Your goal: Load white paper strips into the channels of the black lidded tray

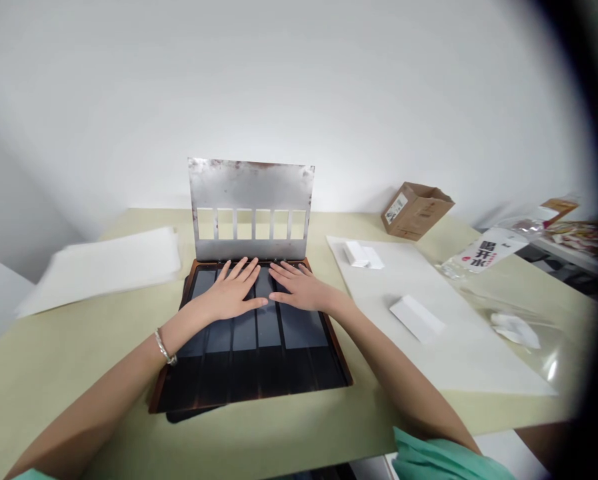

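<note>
Green sleeve [443, 460] nearest; cardboard box [413, 213], white sheet [379, 283] right of tray [289, 375].

"开水" on white packet [493, 250], carton label [396, 208] too small to read

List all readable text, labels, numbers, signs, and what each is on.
"开水": white label on clear plastic packaging; character above it unclear, red mark unreadable.
Brown box: sticker and side print too small to read.

Left hand [233, 293], right hand [301, 288] flat on dark framed board [259, 373]; slotted metal plate [251, 188] upright behind; brown box [415, 212] to right.
</note>
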The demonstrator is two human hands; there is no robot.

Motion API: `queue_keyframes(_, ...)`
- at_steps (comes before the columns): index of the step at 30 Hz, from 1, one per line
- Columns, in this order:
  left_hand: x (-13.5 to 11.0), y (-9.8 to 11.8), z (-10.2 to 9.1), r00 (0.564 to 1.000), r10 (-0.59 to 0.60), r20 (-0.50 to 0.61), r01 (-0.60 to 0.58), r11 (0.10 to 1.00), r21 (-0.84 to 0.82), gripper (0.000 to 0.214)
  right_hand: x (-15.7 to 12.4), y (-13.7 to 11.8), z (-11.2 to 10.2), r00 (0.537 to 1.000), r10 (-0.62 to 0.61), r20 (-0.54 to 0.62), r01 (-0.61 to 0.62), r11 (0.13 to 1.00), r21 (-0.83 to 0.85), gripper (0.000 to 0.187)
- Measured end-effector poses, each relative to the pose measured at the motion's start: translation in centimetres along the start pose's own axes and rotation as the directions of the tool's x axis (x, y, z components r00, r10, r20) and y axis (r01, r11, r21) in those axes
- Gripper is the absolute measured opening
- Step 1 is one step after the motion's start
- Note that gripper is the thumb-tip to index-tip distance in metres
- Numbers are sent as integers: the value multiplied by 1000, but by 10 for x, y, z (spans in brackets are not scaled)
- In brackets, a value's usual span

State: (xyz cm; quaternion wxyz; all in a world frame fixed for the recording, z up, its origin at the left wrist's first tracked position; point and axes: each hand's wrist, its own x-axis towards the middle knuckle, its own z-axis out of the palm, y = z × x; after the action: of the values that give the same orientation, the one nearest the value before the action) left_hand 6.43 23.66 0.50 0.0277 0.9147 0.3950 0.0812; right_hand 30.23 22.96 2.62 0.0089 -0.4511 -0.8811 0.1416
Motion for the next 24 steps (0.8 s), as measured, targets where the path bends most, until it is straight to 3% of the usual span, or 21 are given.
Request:
queue_keyframes(15,2,-7,0,995,-1,-104,11,996,93,47,4,4,9,999,-18,-30,17,999,-36,54)
queue_keyframes(24,3,-7,1,993,11,-118,4,992,124,46,7,-2,15,984,-11,-176,-8,994,-105,51)
